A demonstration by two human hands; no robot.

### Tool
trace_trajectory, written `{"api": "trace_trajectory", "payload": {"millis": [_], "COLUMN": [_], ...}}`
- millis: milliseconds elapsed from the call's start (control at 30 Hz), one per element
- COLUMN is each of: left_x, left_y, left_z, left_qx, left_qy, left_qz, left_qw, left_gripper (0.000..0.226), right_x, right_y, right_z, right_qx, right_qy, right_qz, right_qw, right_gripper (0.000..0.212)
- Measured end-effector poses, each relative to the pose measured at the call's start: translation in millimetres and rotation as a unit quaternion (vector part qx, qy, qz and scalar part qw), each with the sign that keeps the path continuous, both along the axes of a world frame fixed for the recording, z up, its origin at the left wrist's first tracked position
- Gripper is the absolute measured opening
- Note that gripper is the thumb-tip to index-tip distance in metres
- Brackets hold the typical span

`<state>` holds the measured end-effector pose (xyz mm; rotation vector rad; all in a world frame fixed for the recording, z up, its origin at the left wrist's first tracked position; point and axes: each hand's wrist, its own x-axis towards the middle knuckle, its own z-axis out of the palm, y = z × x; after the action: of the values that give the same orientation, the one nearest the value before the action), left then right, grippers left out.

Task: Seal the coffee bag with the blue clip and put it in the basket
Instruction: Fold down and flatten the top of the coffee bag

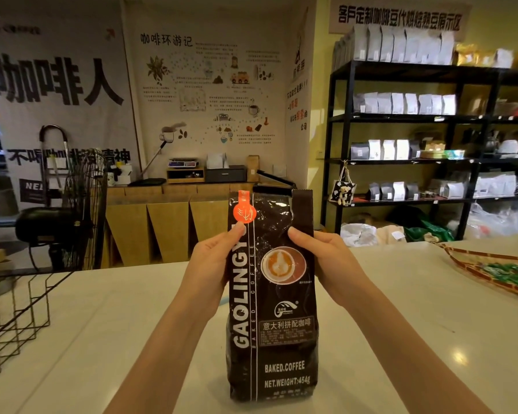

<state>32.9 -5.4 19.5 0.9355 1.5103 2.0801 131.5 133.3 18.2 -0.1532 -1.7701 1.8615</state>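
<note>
Coffee bag [274, 297] is standing upright on the white bench [401, 324], mid-bench, directly ahead of you. Your left hand [213, 264] is gripping the bag's left edge, thumb pressing the front just below the orange sticker [243, 211]. Your right hand [331, 265] is clasping the right edge near the top, fingers wrapping behind. Wire basket [15, 318] is sitting well left of the bag. Woven tray [491, 271] is lying far right of it.
</note>
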Motion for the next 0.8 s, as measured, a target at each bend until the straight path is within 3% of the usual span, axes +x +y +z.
{"api": "trace_trajectory", "payload": {"millis": [167,233,300,333,500,567,633,800], "left_x": [5,4,3,3,6,7,9,7], "left_y": [-2,-4,-6,-8,-12,-11,-10,-13], "left_z": [3,5,8,10,13,12,11,9], "left_qx": [0.010,0.007,0.013,0.021,0.030,0.043,0.041,0.002], "left_qy": [0.045,0.077,0.113,0.130,0.172,0.189,0.218,0.187], "left_qz": [0.041,0.043,0.045,0.040,0.018,0.027,0.048,0.027], "left_qw": [0.998,0.996,0.993,0.991,0.984,0.981,0.974,0.982], "left_gripper": [0.019,0.024,0.050,0.057,0.067,0.075,0.069,0.063], "right_x": [4,7,12,13,16,17,18,19], "right_y": [-4,-3,-2,-1,4,6,7,10], "right_z": [5,7,8,8,7,8,8,9], "right_qx": [0.030,0.093,0.141,0.166,0.229,0.236,0.230,0.168], "right_qy": [0.005,0.062,0.124,0.143,0.136,0.119,0.109,0.102], "right_qz": [-0.007,-0.035,-0.051,-0.054,-0.076,-0.069,-0.051,0.006], "right_qw": [0.999,0.993,0.981,0.974,0.961,0.962,0.966,0.980], "right_gripper": [0.018,0.042,0.072,0.077,0.051,0.052,0.053,0.048]}}
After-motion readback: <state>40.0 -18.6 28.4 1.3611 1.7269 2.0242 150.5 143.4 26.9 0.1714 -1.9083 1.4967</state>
